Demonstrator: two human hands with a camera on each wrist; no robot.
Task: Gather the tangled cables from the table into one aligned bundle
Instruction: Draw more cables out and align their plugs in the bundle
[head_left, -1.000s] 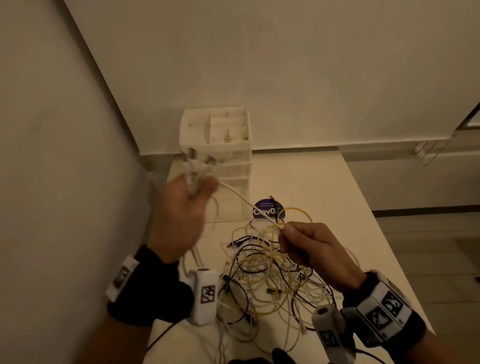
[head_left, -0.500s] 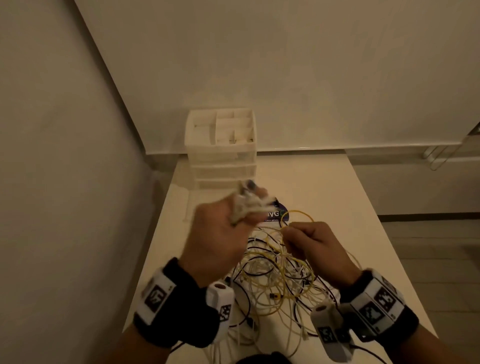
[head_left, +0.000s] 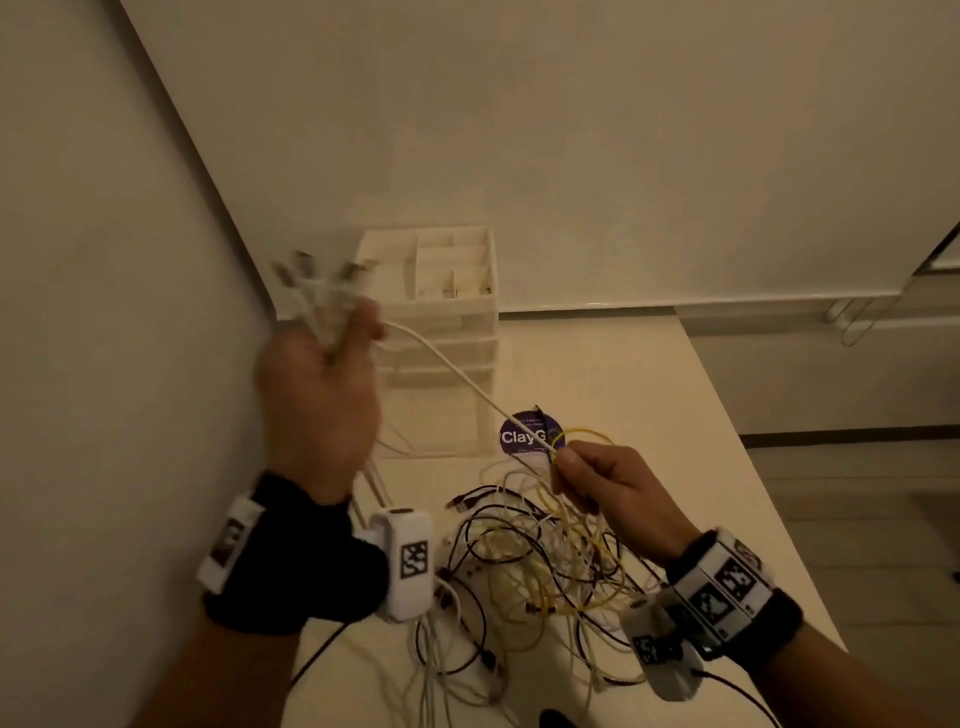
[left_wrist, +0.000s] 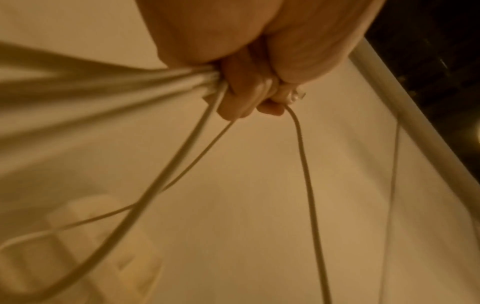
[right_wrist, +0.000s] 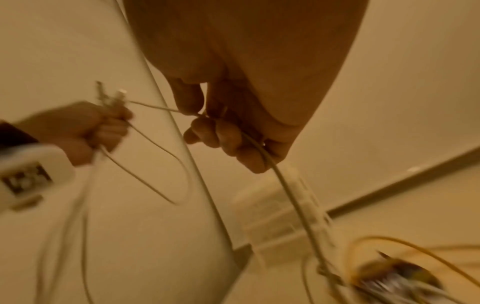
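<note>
My left hand is raised at the table's far left and grips a bunch of white cable ends, their plugs fanned out above the fist. The left wrist view shows the curled fingers clamped round those white cables. One white cable runs taut from that fist down to my right hand, which pinches it between thumb and fingers above the pile. A tangle of white, yellow and black cables lies on the white table beneath both hands.
A white drawer organiser with open top compartments stands at the back of the table against the wall. A round dark sticker lies just behind the pile. The wall runs close along the left side; the table's right edge drops to the floor.
My left hand has swung back up and to the left with its bunch of cable ends, drawing the white cable taut again. The right hand stays over the pile.
</note>
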